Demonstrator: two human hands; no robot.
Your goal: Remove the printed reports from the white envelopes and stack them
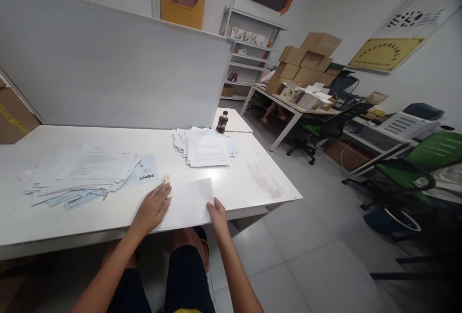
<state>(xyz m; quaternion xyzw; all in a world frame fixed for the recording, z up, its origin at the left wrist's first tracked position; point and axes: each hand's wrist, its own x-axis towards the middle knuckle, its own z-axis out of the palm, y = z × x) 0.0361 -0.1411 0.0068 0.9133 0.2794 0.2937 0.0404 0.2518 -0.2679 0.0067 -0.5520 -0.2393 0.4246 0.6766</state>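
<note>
A white sheet of paper (189, 202) lies at the table's front edge, between my hands. My right hand (218, 215) pinches its right edge, thumb on top. My left hand (153, 205) is at the sheet's left edge, with its fingers over a small cream-coloured stapler (167, 179). Part of the stapler is hidden under the fingers. Left of it spreads a loose pile of printed papers (96, 166), with blue-tinted sheets poking out below. Another stack of papers (208, 150) sits farther back, beyond the sheet.
A dark drink bottle (222, 123) stands behind the far stack. The white partition (119, 72) rises along the table's back. A brown stain (265, 178) marks the tabletop at right. Cardboard boxes (288, 71), a green chair (438, 159) and other people's limbs appear beyond.
</note>
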